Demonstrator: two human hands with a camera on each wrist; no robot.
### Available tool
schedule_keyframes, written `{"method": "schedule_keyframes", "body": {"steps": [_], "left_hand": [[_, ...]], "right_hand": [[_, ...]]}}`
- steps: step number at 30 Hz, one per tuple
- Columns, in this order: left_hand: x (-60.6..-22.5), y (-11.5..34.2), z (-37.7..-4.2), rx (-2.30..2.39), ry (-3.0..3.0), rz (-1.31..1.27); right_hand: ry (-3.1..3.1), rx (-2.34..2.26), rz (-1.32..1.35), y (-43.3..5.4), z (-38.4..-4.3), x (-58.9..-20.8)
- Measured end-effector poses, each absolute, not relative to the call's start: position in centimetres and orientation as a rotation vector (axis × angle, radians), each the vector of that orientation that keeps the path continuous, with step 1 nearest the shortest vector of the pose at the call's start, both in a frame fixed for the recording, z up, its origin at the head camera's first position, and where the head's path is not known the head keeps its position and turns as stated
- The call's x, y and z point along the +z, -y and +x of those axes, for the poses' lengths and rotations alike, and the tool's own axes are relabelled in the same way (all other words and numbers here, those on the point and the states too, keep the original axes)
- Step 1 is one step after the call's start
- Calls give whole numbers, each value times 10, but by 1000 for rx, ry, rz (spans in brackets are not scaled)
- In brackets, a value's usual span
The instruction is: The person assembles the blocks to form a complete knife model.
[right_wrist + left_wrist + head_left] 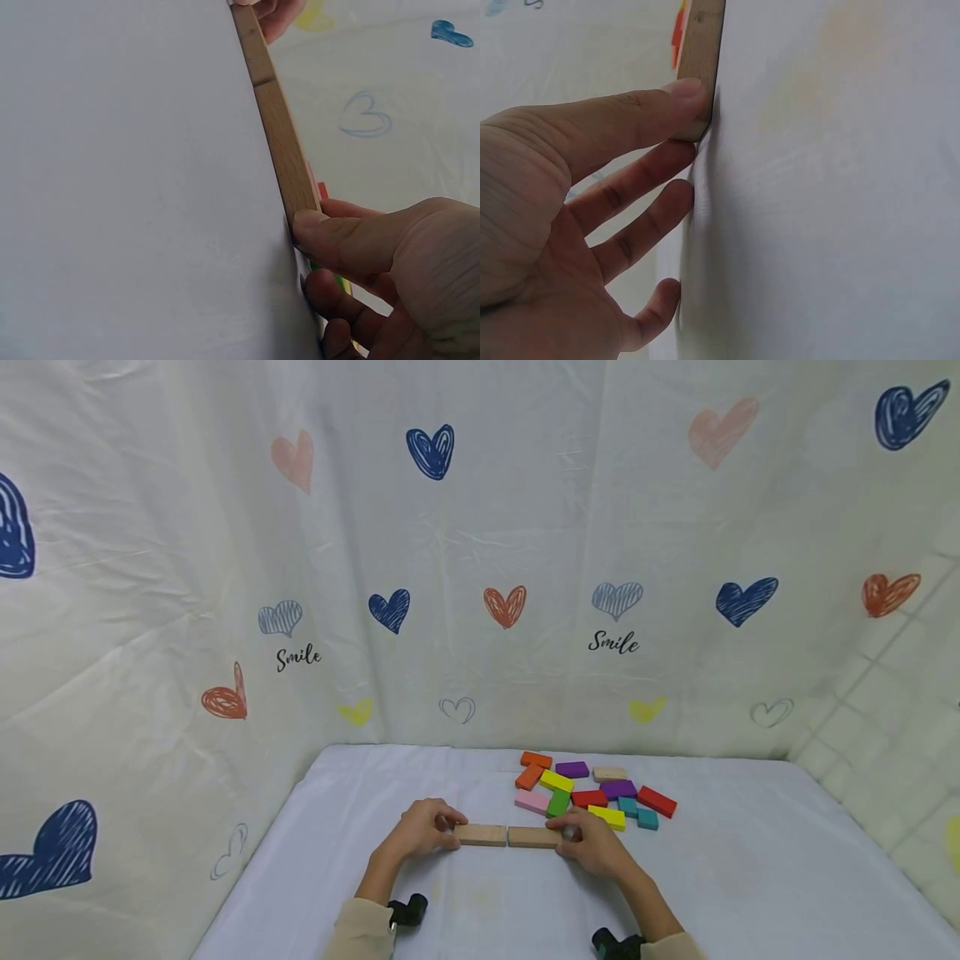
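Two plain wooden blocks lie end to end in a row on the white cloth, a thin seam between them. My left hand [426, 828] pinches the outer end of the left wooden block [482, 835]; in the left wrist view the thumb presses on its near side [697, 67] while the other fingers rest against the cloth. At the opposite end, my right hand [596, 843] pinches the right wooden block [532, 837] between thumb and fingers. The right wrist view shows the seam and this block's long side [283, 150].
Behind the right hand lie several loose coloured blocks, among them a pink block [532, 801], a green block [558, 803], a red block [657, 802] and another plain wooden block [610, 773]. A heart-printed curtain [480, 543] hangs at the back of the cloth-covered table [480, 918].
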State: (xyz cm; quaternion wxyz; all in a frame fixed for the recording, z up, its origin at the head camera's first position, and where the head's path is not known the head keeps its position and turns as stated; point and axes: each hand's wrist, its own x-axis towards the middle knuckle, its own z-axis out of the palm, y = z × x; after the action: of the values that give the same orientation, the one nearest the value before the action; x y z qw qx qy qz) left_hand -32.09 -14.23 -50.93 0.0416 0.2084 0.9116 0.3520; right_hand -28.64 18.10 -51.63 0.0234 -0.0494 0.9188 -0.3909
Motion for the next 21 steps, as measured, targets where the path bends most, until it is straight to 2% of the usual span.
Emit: {"method": "schedule_keyframes", "body": {"steps": [21], "left_hand": [[-510,144,-322,1100,-2782,638]], "right_hand": [[-2867,-1173,-199,-177,-290,-520]]}}
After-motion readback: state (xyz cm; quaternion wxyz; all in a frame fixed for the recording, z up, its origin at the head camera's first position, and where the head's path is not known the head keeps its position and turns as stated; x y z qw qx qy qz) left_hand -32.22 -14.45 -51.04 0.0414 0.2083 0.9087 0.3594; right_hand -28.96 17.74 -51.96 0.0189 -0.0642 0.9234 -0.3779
